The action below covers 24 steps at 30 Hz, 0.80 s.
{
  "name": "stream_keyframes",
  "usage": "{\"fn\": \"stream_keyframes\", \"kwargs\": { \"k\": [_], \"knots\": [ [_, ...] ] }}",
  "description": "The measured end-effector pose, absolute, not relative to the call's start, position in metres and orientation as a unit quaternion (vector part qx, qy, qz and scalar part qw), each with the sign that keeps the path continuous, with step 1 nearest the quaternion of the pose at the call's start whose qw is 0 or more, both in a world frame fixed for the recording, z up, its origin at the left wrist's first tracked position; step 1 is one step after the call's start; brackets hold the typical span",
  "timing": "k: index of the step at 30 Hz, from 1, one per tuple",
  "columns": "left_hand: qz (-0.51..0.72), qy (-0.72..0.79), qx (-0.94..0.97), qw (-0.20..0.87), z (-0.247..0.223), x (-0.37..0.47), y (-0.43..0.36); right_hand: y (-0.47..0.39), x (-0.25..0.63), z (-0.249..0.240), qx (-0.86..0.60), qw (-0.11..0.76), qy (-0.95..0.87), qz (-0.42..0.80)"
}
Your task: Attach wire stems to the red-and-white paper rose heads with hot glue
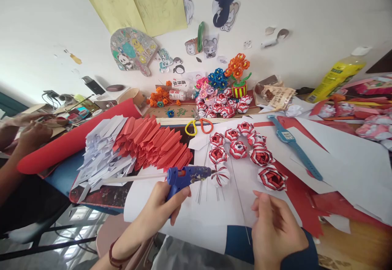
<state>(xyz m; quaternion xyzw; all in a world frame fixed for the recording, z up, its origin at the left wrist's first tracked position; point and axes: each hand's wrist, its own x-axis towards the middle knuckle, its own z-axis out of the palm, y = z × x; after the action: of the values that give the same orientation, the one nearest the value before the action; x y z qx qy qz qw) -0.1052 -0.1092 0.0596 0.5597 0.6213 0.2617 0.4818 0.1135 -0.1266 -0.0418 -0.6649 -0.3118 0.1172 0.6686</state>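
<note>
My left hand (167, 204) is wrapped round the handle of a blue glue gun (191, 175), with a long glue stick out of its back. The gun's nozzle touches or nearly touches a white paper flower with red stripes (220, 175). My right hand (271, 225) is at the lower right over the white paper, fingers curled and thumb near the fingertips; a thin wire (241, 202) runs down beside it, and whether the fingers pinch anything is too small to tell. Several red and white paper roses (238, 149) lie beyond my hands.
Piles of folded white strips (102, 151) and red strips (153, 141) lie left. Scissors (199, 127), flowers in a striped pot (239, 90) and a cardboard tray stand behind. A blue watch (294, 145) and a yellow bottle (339, 74) are right. Another person's hands (33, 133) are far left.
</note>
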Motion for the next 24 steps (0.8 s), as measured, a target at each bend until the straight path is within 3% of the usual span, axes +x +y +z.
{"fn": "stream_keyframes", "kwargs": {
  "k": [24],
  "knots": [
    [0.264,0.626,0.525,0.513,0.0558,-0.1025,-0.1081,-0.1281,0.1197,-0.0396,-0.672,0.622,-0.396,0.070]
  ]
}}
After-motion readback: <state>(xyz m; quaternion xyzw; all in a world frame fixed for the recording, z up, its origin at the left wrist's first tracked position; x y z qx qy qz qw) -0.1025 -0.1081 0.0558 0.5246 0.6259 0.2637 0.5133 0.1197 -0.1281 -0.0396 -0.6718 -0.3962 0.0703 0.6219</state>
